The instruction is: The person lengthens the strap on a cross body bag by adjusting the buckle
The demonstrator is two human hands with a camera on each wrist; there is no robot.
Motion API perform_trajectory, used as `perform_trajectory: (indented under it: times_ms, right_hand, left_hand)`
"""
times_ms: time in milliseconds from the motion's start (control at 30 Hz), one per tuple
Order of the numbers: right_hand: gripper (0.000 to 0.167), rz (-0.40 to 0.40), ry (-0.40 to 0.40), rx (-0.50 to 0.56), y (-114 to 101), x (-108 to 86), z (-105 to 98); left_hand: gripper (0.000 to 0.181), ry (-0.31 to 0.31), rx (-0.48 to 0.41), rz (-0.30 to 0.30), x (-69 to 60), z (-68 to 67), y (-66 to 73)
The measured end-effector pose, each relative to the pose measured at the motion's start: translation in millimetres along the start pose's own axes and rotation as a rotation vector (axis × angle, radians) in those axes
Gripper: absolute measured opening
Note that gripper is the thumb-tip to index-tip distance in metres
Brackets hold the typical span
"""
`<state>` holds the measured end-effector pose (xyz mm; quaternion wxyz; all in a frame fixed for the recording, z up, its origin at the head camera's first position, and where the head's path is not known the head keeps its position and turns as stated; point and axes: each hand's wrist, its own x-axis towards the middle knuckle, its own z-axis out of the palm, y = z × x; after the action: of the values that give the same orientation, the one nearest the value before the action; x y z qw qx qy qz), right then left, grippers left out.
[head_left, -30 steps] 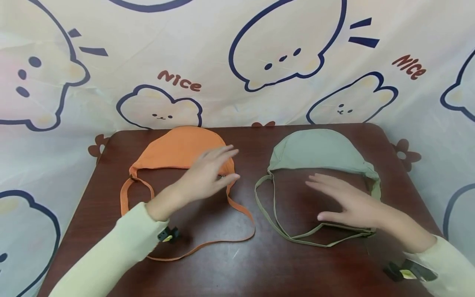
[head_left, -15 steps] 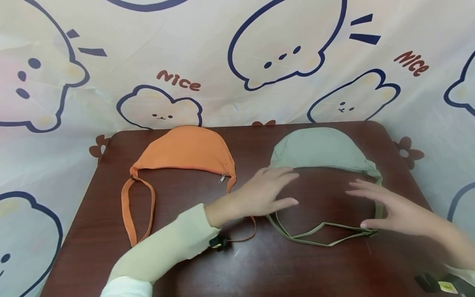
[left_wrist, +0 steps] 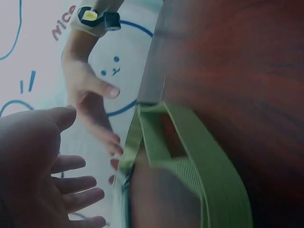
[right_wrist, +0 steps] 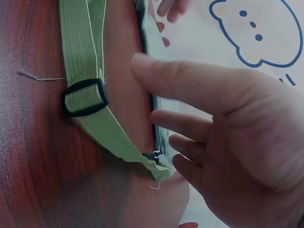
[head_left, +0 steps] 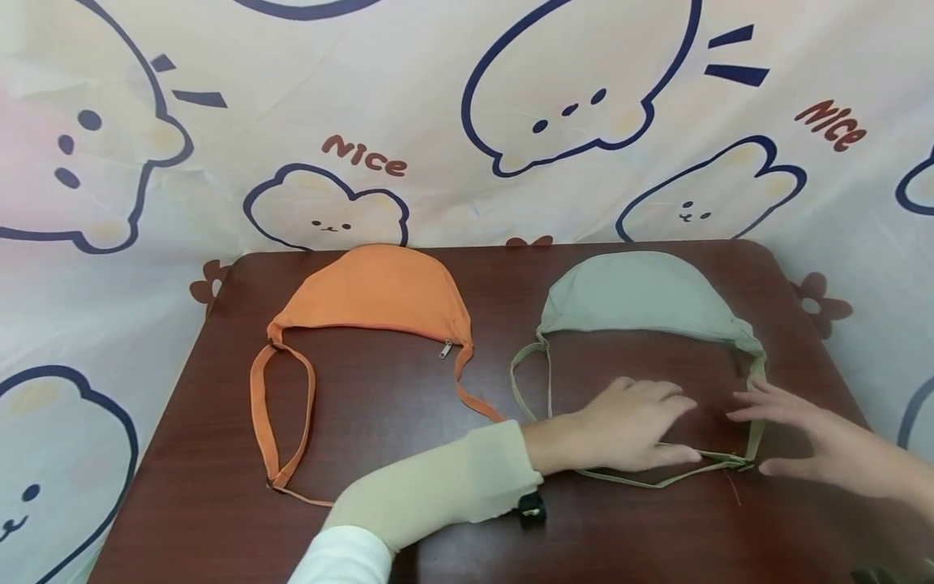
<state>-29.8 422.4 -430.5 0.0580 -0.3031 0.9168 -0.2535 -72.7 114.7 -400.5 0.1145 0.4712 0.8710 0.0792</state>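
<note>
A dark wooden table (head_left: 212,462) stands against a cartoon-print cloth (head_left: 438,122); we see both hands over the near side of the green bag (head_left: 635,292).

The bag lies at the far right, its long axis running left to right beyond the hands, its strap (head_left: 756,438) looping toward us. Our left hand (head_left: 638,422) hangs over the strap's near stretch, while our right hand (head_left: 824,442) is nearer its right side; both have fingers loosely spread and hold nothing, though we cannot tell whether the right fingertips touch the strap. The right wrist view gives us a zipper pull (right_wrist: 159,152) that we cannot make out from the head; only the head view shows the orange bag (head_left: 379,288) at far left.
</note>
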Motion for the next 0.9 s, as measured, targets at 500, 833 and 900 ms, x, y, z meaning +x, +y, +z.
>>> perform_trajectory:
  times_ms: [500,833,900]
  right_hand:
    - [0.066,-0.020,0.018,-0.020,13.2,-13.0,16.6]
    - [0.062,-0.022,0.074,-0.068,19.7,-13.8,25.4]
    - [0.061,-0.015,0.081,-0.078,20.6,-13.0,26.1]
  left_hand:
    - [0.052,-0.145,-0.030,-0.075,49.6,25.4,42.8]
    - [0.009,-0.142,-0.173,-0.129,50.2,40.6,38.9]
    - [0.010,-0.134,-0.181,-0.134,50.0,42.5,37.9]
